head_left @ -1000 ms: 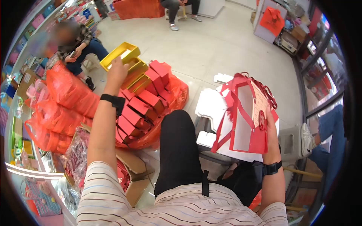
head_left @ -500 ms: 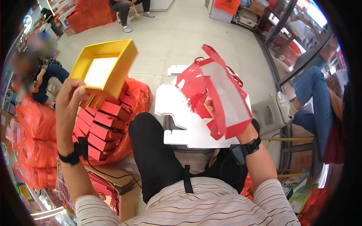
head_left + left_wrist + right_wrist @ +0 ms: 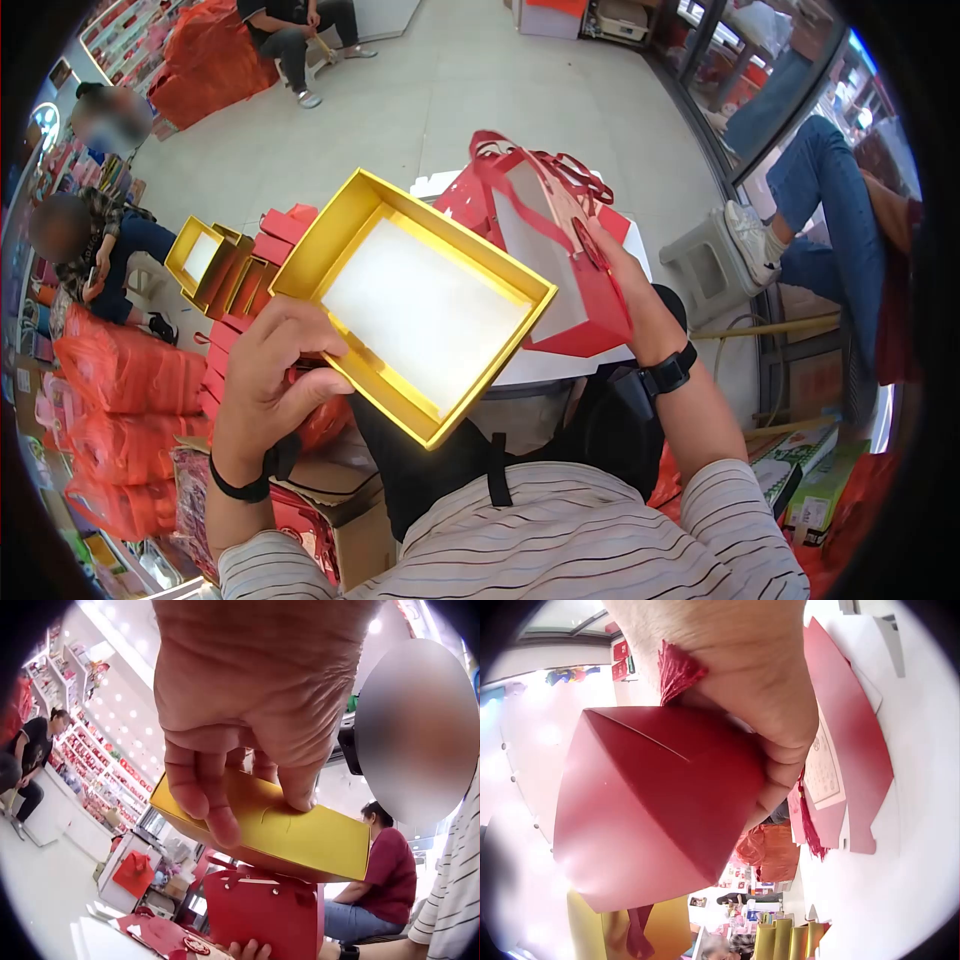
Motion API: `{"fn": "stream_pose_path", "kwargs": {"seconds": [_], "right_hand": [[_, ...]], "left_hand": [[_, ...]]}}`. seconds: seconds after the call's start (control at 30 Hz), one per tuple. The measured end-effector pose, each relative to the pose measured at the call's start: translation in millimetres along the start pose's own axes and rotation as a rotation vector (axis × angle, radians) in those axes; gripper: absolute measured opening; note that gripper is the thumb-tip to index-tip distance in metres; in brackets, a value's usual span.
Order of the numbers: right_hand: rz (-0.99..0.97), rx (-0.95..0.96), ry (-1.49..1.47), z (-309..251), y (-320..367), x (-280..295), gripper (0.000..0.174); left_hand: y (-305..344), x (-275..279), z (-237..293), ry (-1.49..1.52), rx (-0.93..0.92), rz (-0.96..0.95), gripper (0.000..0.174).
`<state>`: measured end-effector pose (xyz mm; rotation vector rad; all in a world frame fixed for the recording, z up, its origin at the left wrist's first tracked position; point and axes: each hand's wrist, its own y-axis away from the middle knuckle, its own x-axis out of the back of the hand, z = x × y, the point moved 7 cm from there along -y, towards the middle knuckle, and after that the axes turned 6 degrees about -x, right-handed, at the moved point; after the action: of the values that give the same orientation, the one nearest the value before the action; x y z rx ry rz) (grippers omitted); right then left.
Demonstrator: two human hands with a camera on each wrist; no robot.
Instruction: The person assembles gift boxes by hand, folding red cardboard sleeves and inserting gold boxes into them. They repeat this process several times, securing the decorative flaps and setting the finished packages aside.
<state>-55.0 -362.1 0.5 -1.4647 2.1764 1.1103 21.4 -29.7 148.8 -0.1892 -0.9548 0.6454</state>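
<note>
An open yellow box with a white inside (image 3: 420, 310) is held by my left hand (image 3: 275, 385), fingers and thumb pinching its near left edge. The left wrist view shows those fingers (image 3: 217, 795) on the yellow box's side (image 3: 300, 832). My right hand (image 3: 635, 300) grips the right side of a red gift bag (image 3: 575, 310) with ribbon handles. From the right wrist, the hand (image 3: 757, 697) is curled round the red bag (image 3: 660, 802). In the head view the box's right corner overlaps the bag; whether they touch I cannot tell.
Small red boxes (image 3: 225, 340) and yellow ones (image 3: 205, 260) stand at the left, beside stacked red plastic bags (image 3: 125, 440). White card (image 3: 635, 245) lies under the gift bag. A grey stool (image 3: 705, 270) and a seated person's legs are at the right; other people sit farther off.
My left hand has lifted the yellow box from the pile at the left and brought it right, beside the gift bag. The gift bag has tilted and turned in my right hand.
</note>
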Motion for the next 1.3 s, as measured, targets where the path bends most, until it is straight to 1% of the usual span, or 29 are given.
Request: {"fn": "stream_pose_path", "kwargs": {"seconds": [0.07,0.17,0.3,0.4,0.47,0.5,0.57,0.67,0.7,0.77,0.83,0.9,0.97,1.07,1.17,1.3], "right_hand": [[0.01,-0.047,0.038,-0.2,3.1,2.2,0.046],[-0.045,0.003,0.072,-1.3,-5.7,3.9,0.047],[-0.009,0.069,0.213,-11.7,-4.5,11.0,0.053],[-0.014,0.115,0.289,-18.2,3.2,9.3,0.054],[-0.051,0.15,0.291,-23.0,4.2,9.7,0.055],[-0.052,0.146,0.304,-24.3,3.5,12.2,0.055],[-0.054,0.135,0.33,-25.0,1.9,16.6,0.056],[-0.076,0.064,0.357,-26.8,12.6,8.5,0.057],[-0.068,0.086,0.377,-25.2,13.5,8.4,0.057],[-0.035,0.162,0.453,-26.0,10.9,11.9,0.057],[-0.112,0.117,0.373,-19.7,4.5,10.8,0.056],[-0.105,0.052,0.318,-16.6,9.4,9.7,0.054],[-0.112,0.026,0.298,-15.7,8.5,10.6,0.054],[-0.135,0.021,0.281,-16.1,11.8,10.6,0.053],[-0.109,0.0,0.278,-12.9,19.4,1.8,0.053],[-0.105,0.122,0.417,-8.6,-0.6,21.6,0.055]], "left_hand": [[-4.7,-4.3,5.7,-0.002,0.016,-0.055,0.03],[-7.1,-12.0,7.1,0.016,0.103,-0.126,0.027],[-6.8,-22.2,7.2,-0.043,0.175,-0.176,0.026],[-7.2,-30.1,10.9,-0.121,0.168,-0.242,0.027],[-7.1,-32.3,11.1,-0.121,0.145,-0.234,0.028],[-7.2,-33.2,11.5,-0.121,0.134,-0.23,0.029],[-7.4,-36.9,13.3,-0.138,0.128,-0.291,0.027],[-7.8,-37.1,20.2,-0.221,0.132,-0.339,0.027],[-10.1,-39.0,21.9,-0.254,0.122,-0.342,0.027],[-8.2,-44.3,23.8,-0.213,0.037,-0.29,0.031],[-13.0,-49.0,30.0,-0.175,-0.016,-0.276,0.032],[-14.7,-51.5,35.7,-0.155,-0.062,-0.276,0.032],[-14.1,-51.3,37.0,-0.167,-0.089,-0.274,0.034],[-14.6,-49.8,39.2,-0.143,-0.118,-0.302,0.037],[-16.6,-51.7,41.0,-0.128,-0.156,-0.313,0.038],[-19.7,-50.9,37.9,-0.125,-0.19,-0.284,0.037]]}}
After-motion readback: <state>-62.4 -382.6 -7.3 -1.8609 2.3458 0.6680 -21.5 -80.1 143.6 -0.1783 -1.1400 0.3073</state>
